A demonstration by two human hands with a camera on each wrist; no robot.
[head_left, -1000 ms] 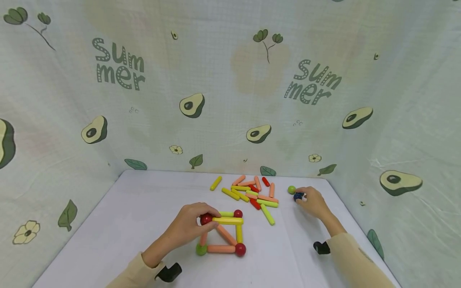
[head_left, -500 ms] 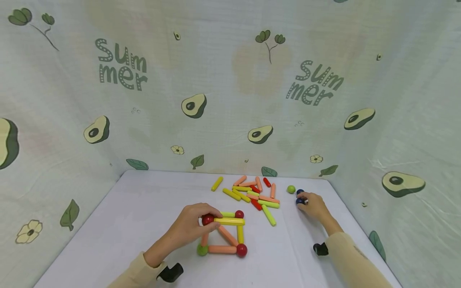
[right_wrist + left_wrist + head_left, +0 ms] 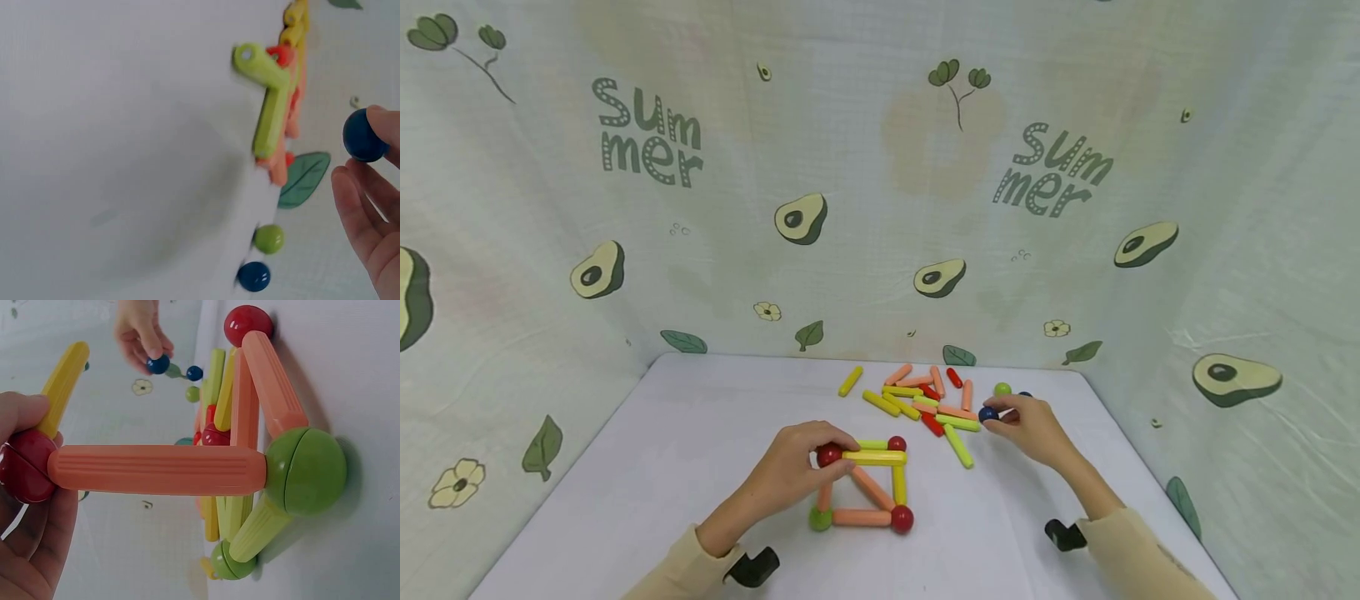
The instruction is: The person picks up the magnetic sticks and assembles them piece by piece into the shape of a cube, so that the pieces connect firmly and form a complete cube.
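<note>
My left hand [image 3: 793, 468] grips a red ball [image 3: 26, 465] at the raised top corner of a stick-and-ball frame, the thumb against a yellow stick [image 3: 876, 457] that juts from it. An orange stick [image 3: 156, 469] runs from this ball down to a green ball [image 3: 306, 472] on the table. Other frame corners are red balls [image 3: 902, 519] and another green ball [image 3: 231, 559], joined by orange, yellow and lime sticks. At the right, my right hand [image 3: 1033, 429] pinches a dark blue ball [image 3: 364, 135] between thumb and fingertips, held above the white table.
Behind the frame lies a loose pile of yellow, orange, red and lime sticks [image 3: 957, 446]. A lime ball [image 3: 269, 239] and a second blue ball [image 3: 254, 276] lie at the back right. A printed cloth [image 3: 865, 250] stands around the table's back and sides.
My right hand has picked one blue ball from beside the other and carried it left, toward the stick pile. The left hand and the frame stay in place.
</note>
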